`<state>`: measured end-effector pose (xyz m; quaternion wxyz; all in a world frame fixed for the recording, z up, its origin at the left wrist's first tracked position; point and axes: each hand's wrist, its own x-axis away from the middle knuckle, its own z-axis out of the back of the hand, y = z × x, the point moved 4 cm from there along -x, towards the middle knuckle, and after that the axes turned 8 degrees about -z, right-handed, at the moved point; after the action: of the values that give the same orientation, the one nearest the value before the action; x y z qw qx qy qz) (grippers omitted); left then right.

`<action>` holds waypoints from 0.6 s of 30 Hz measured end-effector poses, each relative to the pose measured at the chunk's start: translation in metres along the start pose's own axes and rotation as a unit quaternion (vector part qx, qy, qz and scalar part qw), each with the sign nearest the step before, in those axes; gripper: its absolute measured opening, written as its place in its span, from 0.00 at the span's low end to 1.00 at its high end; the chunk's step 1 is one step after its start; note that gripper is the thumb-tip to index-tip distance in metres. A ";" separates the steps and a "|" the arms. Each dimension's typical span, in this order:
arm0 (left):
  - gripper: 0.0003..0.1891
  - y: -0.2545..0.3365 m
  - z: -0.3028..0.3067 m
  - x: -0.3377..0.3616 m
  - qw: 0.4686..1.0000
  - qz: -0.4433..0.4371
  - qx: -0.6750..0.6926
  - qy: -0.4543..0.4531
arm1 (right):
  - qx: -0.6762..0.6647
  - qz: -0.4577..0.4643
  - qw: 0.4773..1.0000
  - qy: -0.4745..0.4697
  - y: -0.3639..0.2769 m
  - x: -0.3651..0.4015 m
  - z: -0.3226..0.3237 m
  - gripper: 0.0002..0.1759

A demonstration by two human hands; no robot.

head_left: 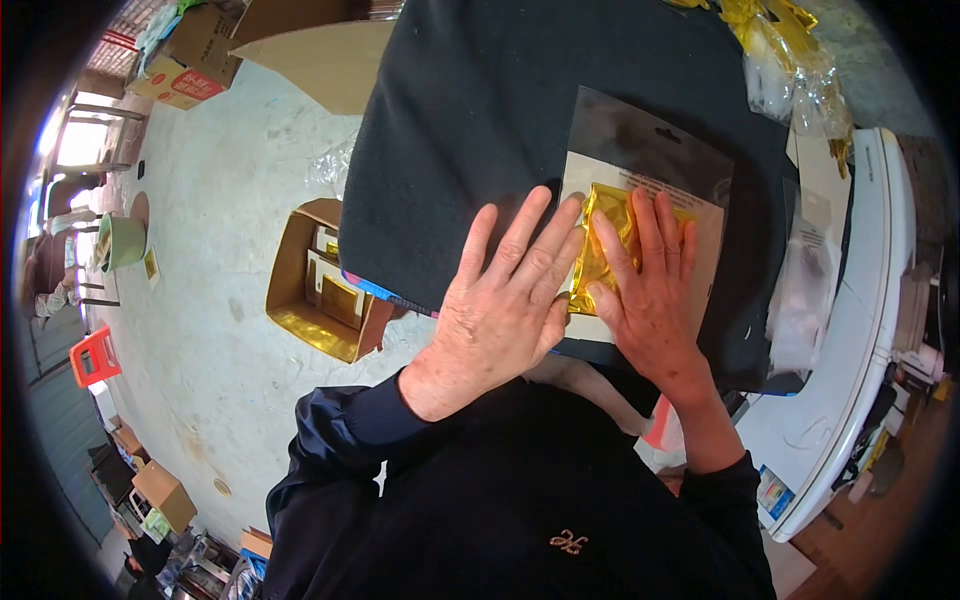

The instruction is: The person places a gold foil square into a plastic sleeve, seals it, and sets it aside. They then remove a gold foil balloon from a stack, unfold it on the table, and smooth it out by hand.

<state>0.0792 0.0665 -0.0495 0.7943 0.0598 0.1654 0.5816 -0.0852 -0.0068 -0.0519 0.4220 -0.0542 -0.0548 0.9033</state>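
Note:
A clear plastic packaging bag (612,122) with a hang hole and a pale printed panel lies on a dark cloth-covered table (450,110). Folded shiny gold foil (598,262) rests over the panel. My right hand (650,285) lies flat across the foil, fingers stretched out. Just to its left, my left hand (510,285) has its fingers extended and spread, with the fingertips at the foil's left edge. Neither hand grips anything. Part of the foil is hidden beneath my right hand.
On the right, a stack of clear bags (803,290) lies at the table edge by a white surface (850,330). Gold-and-clear wrapping (785,60) sits at the upper right. An open cardboard box (290,325) with gold packs stands on the floor at left.

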 end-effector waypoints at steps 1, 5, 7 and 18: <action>0.38 0.003 0.001 -0.002 1.000 0.006 0.003 0.000 | -0.001 -0.001 1.000 -0.001 0.000 0.001 0.000 0.35; 0.37 0.009 -0.003 -0.009 0.999 0.027 0.009 0.039 | 0.002 0.003 1.000 0.000 0.001 0.000 -0.001 0.36; 0.36 0.010 -0.004 -0.012 0.997 0.037 0.016 0.063 | 0.002 0.007 1.000 0.005 0.002 0.000 0.000 0.37; 0.36 0.006 -0.001 -0.019 0.994 0.051 0.047 0.082 | 0.000 0.001 1.000 0.000 0.000 -0.001 0.003 0.45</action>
<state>0.0686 0.0502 -0.0446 0.7436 0.0576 0.2533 0.6161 -0.0853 -0.0075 -0.0485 0.4214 -0.0543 -0.0543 0.9036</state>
